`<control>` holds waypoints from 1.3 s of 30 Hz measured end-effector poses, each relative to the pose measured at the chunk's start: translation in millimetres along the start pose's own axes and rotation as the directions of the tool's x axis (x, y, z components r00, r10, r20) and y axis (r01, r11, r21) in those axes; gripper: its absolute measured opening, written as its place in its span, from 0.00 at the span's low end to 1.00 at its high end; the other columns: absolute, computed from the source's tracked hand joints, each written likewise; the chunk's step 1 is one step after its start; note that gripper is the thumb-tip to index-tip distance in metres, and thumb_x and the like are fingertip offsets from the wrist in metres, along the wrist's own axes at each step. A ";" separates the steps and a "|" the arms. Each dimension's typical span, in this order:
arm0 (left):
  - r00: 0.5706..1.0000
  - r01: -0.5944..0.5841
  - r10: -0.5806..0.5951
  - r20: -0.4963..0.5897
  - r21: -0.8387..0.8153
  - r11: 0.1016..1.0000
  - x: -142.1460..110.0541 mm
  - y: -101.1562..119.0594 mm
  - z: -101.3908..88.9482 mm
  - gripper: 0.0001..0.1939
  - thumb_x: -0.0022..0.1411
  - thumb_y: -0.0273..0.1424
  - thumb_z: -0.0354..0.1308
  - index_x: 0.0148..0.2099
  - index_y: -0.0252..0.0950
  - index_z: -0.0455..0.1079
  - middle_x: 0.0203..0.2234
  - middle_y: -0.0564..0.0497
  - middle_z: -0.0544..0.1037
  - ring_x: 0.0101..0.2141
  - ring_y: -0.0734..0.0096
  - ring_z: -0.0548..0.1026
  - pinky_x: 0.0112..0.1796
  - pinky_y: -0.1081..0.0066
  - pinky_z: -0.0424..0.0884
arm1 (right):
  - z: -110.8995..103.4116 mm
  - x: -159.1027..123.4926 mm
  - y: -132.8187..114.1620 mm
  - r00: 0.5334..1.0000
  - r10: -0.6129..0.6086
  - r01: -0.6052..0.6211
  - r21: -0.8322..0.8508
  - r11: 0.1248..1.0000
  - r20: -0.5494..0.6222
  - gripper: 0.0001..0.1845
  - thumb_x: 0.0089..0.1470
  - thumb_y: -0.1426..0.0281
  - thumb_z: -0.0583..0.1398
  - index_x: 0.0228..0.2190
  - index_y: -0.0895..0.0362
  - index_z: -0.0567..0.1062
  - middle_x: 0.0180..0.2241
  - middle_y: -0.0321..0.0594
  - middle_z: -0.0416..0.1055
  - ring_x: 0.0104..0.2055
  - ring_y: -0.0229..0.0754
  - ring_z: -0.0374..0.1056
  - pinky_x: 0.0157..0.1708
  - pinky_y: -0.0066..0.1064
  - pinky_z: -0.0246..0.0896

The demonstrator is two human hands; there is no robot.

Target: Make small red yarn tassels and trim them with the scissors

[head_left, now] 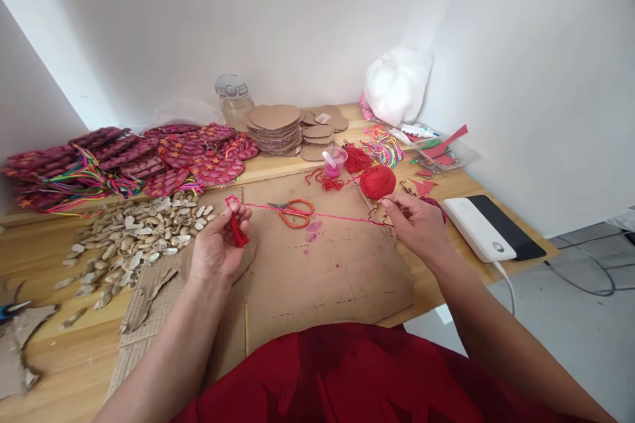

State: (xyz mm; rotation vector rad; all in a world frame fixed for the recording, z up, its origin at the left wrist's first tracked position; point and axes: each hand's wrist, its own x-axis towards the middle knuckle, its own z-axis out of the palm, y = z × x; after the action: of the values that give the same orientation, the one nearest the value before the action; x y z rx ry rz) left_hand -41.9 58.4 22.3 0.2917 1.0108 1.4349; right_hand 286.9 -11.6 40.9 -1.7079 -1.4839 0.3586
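My left hand (219,241) is closed on a red yarn tassel (239,231), whose loose strands hang below the fingers. A pinkish-red cord (322,213) runs from the tassel's top across to my right hand (414,221), which pinches its other end. The cord looks nearly straight between the hands. Behind it, orange-handled scissors (296,213) lie on the cardboard sheet (327,277). A ball of red yarn (377,182) sits just beyond my right hand, with a loose strand (325,180) trailing to its left.
Peanut shells (143,231) are heaped left, before decorated red pieces (198,152). Cardboard shapes (274,125), a jar (234,102), a pink paint cup (335,162) and colourful cords (384,145) stand behind. A white power bank (479,231) lies at the right table edge.
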 end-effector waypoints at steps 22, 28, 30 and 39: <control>0.999 -0.013 0.012 -0.051 -0.005 1.000 7.9 -1.9 -4.5 0.07 0.61 0.21 0.55 0.35 0.30 0.75 0.28 0.50 0.78 0.30 0.75 0.79 0.20 0.86 0.71 | -53.0 20.1 -3.3 0.754 0.347 0.241 0.726 0.644 -0.558 0.09 0.57 0.61 0.59 0.31 0.54 0.71 0.35 0.36 0.70 0.26 0.37 0.71 0.15 0.24 0.56; 0.997 -0.041 0.040 -0.069 -0.007 0.999 9.7 -3.3 -5.0 0.08 0.61 0.20 0.55 0.34 0.31 0.75 0.28 0.50 0.78 0.29 0.76 0.79 0.19 0.86 0.70 | -72.3 24.1 -2.5 0.704 0.410 0.286 0.760 0.584 -0.580 0.06 0.58 0.68 0.55 0.30 0.54 0.71 0.34 0.38 0.70 0.27 0.40 0.72 0.18 0.28 0.54; 0.997 -0.039 0.039 -0.071 0.000 0.999 9.3 -4.0 -4.2 0.08 0.61 0.21 0.54 0.34 0.31 0.75 0.28 0.49 0.79 0.29 0.76 0.79 0.20 0.86 0.70 | -72.9 23.8 -5.0 0.703 0.413 0.282 0.760 0.586 -0.579 0.06 0.57 0.69 0.56 0.29 0.55 0.71 0.31 0.38 0.70 0.26 0.40 0.71 0.17 0.28 0.54; 1.000 -0.010 0.012 -0.018 0.078 0.997 1.1 -9.7 -0.4 0.09 0.60 0.21 0.55 0.32 0.32 0.76 0.30 0.49 0.79 0.30 0.77 0.79 0.19 0.87 0.67 | -32.5 -15.0 -34.3 0.973 -0.133 0.126 0.045 0.991 0.189 0.11 0.61 0.62 0.58 0.36 0.54 0.77 0.28 0.39 0.74 0.30 0.41 0.70 0.30 0.33 0.67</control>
State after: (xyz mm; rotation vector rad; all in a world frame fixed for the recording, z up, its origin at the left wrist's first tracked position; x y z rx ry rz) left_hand -35.8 57.5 14.7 0.3423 1.0832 1.4120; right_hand 281.6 -39.4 81.7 -1.5763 -1.7094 0.4859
